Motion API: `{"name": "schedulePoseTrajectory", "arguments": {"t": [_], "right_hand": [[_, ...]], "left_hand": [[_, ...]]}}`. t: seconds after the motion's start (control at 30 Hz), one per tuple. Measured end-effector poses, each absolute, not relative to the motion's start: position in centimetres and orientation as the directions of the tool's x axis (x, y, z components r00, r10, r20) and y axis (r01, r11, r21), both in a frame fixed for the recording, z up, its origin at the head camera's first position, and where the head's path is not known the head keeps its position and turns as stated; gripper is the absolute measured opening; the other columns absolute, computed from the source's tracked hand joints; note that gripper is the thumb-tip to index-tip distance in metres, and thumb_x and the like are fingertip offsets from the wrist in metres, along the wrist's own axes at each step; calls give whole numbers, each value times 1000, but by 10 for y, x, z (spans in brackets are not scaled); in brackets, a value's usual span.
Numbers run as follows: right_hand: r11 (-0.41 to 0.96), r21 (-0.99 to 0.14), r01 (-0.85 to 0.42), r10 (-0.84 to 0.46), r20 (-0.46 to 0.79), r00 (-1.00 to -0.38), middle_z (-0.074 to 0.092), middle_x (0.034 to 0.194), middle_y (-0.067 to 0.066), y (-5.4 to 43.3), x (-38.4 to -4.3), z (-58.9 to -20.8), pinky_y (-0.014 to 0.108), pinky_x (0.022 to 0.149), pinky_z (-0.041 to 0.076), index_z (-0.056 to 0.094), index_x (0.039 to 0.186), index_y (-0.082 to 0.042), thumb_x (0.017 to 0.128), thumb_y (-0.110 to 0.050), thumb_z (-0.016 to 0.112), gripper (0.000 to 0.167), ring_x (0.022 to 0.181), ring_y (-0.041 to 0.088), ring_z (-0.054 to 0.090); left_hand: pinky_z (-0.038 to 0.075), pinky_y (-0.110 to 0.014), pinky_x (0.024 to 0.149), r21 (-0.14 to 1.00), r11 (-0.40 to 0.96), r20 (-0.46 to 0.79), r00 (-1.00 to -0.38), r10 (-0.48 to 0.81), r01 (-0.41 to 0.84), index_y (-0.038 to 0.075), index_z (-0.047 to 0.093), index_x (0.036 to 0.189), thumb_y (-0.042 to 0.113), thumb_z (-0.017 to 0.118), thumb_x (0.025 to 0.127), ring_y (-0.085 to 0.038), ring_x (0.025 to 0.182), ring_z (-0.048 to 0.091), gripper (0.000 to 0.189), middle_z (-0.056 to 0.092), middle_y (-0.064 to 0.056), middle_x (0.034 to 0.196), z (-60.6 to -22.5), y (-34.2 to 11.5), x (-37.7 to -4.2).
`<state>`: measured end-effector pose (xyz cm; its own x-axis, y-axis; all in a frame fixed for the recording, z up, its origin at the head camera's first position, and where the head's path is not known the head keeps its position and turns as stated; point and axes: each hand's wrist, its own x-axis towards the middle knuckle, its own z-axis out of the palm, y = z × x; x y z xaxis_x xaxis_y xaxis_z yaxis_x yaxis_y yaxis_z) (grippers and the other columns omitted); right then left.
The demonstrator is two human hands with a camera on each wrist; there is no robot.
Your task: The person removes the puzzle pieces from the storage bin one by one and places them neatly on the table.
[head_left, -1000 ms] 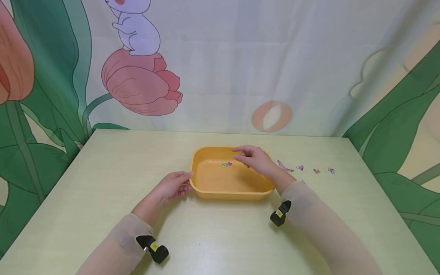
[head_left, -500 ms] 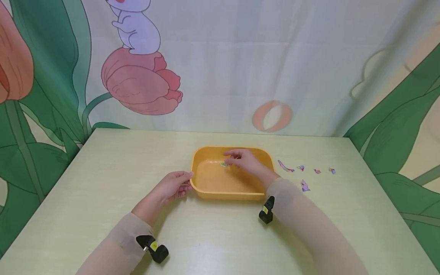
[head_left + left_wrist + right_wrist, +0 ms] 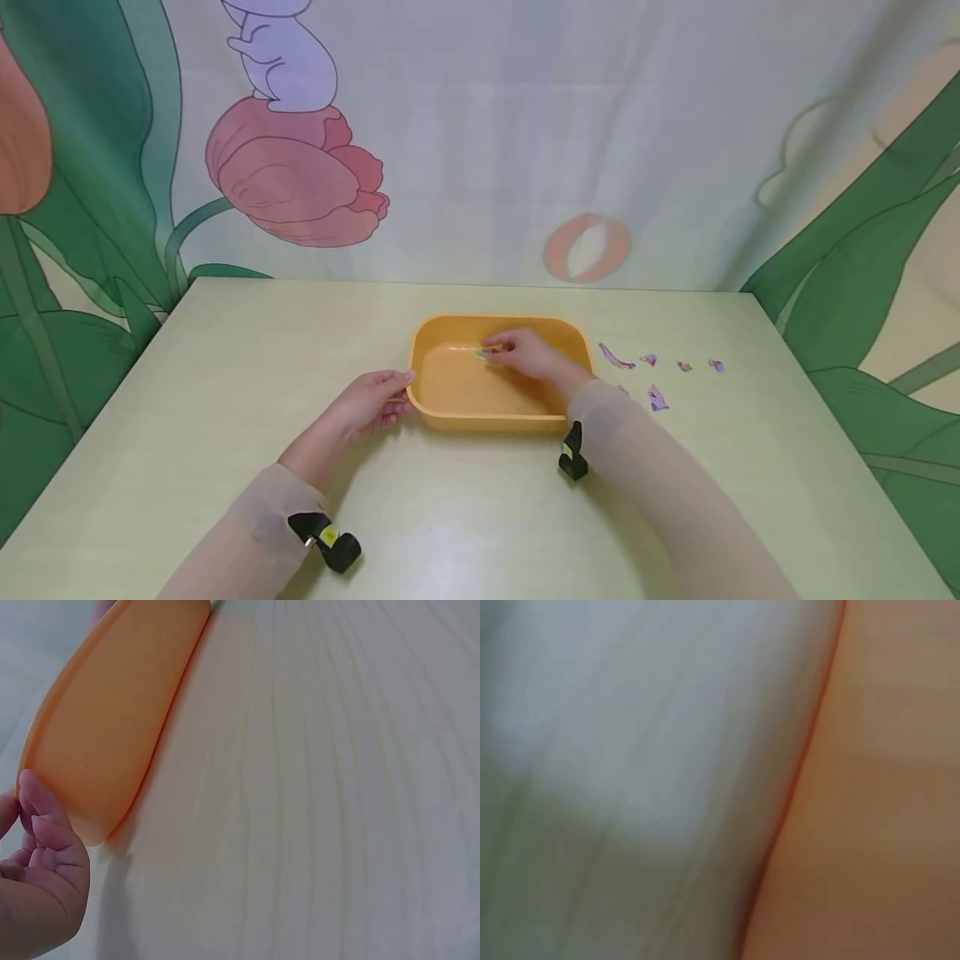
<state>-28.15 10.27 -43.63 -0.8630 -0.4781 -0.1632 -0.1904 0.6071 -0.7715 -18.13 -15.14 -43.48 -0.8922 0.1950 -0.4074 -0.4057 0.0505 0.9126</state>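
Note:
A shallow yellow plastic tray [image 3: 450,392] stands on the table. My left hand [image 3: 371,404] holds its left end, thumb at the rim and fingers under it; in the left wrist view these fingers [image 3: 52,832] curl against the tray wall [image 3: 112,712]. Inside the tray, my right hand [image 3: 525,354] has its thumb and index fingertips right at small colourful flat pieces. A green piece [image 3: 481,354] shows by the fingertips, the rest being covered by them. Whether the right fingers pinch a piece, I cannot tell. The right wrist view catches only the tray's outer wall [image 3: 870,810] and table.
Right of the tray lie several small flat cutouts: a long curved pink one [image 3: 617,357], a purple one [image 3: 657,397] nearer me, and small ones [image 3: 716,365] in a row. A printed curtain [image 3: 465,150] hangs behind the pale table [image 3: 450,508].
My right hand has moved left and down into the tray, onto the small pieces, and its thumb and index finger have drawn closer together. My left hand stays on the tray's end.

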Motion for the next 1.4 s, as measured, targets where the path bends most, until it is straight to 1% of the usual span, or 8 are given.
{"name": "schedulePoseTrajectory", "arguments": {"t": [0.13, 0.23, 0.33, 0.47, 0.6, 0.83, 1.07, 1.4], "right_hand": [[636, -741, -214, -498, -184, -847, 62, 106, 10, 102, -280, -436, 23, 74, 37, 61, 121, 0, 88, -11, 65, 35, 86, 18, 47], [631, -740, -234, -516, -175, -839, 63, 107, 11, 103, -279, -436, 23, 76, 38, 61, 119, 2, 87, -9, 65, 33, 86, 17, 48], [626, -736, -257, -530, -160, -833, 65, 100, 10, 103, -278, -437, 23, 75, 39, 63, 114, 3, 86, -7, 66, 30, 83, 16, 49], [622, -739, -259, -529, -153, -835, 64, 91, 6, 103, -279, -440, 22, 72, 38, 67, 108, 2, 84, -6, 68, 26, 80, 14, 47], [620, -740, -261, -526, -144, -838, 62, 87, 2, 102, -280, -442, 22, 71, 36, 69, 102, 0, 83, -7, 69, 20, 79, 13, 45], [631, -717, -296, -534, -126, -836, 48, 67, -1, 100, -277, -441, 22, 63, 33, 70, 99, -1, 81, -11, 73, 21, 68, 13, 42], [636, -692, -341, -550, -98, -829, 46, 65, -2, 99, -280, -446, 22, 62, 34, 70, 95, -3, 81, -13, 73, 18, 65, 12, 42], [666, -667, -333, -536, -118, -836, 48, 66, -3, 98, -280, -447, 22, 64, 37, 69, 90, -5, 82, -16, 72, 14, 67, 12, 45]], "left_hand": [[43, -17, 53, 913, 38, -405, -894, 193, -406, -3, 53, 100, 32, 53, 96, -9, 63, 54, 35, 57, 0, 74, -435, -152, -181], [43, -17, 53, 913, 28, -403, -894, 193, -406, -4, 53, 101, 31, 53, 96, -9, 63, 54, 35, 57, 0, 74, -436, -152, -180], [44, -17, 53, 914, 25, -403, -894, 195, -406, -4, 52, 104, 31, 53, 96, -9, 63, 54, 36, 57, 0, 74, -436, -151, -180], [43, -18, 53, 912, 24, -407, -894, 188, -410, -4, 52, 105, 31, 53, 96, -9, 63, 53, 36, 57, 0, 74, -436, -150, -181], [43, -17, 53, 910, 21, -411, -892, 188, -415, -5, 51, 105, 30, 52, 96, -8, 62, 53, 36, 56, 0, 74, -436, -149, -181], [43, -17, 53, 912, 10, -403, -893, 200, -409, -5, 51, 106, 30, 52, 96, -8, 62, 54, 36, 56, 0, 75, -437, -150, -181], [43, -17, 53, 911, 12, -405, -892, 200, -411, -5, 51, 106, 30, 51, 97, -8, 62, 54, 36, 57, 0, 74, -437, -150, -181], [43, -17, 52, 913, 8, -401, -895, 195, -407, -5, 51, 105, 30, 52, 97, -7, 61, 54, 36, 57, 1, 73, -437, -150, -180]]}}
